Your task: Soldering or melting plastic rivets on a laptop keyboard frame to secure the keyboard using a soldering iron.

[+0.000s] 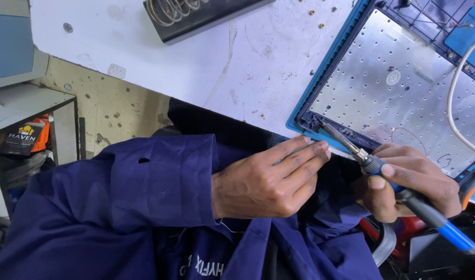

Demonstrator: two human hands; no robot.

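Observation:
My right hand (408, 181) grips a soldering iron (403, 189) with a blue and black handle; its metal tip touches the near corner of a perforated silver metal plate (387, 88) set in a dark frame. My left hand (268, 179), in a dark blue sleeve, lies at the bench edge with its fingers extended together toward the iron's tip. Whether a thin wire is pinched in the fingertips is unclear. A thin red wire (411, 136) curls on the plate near my right hand.
The plate lies on a blue mat (320, 78) on a scuffed white bench (247, 62). A white cable (455, 98) crosses the plate at right. A black stand with a coiled metal spring (180, 13) sits at the top. Shelves with a small box (22, 137) stand at left.

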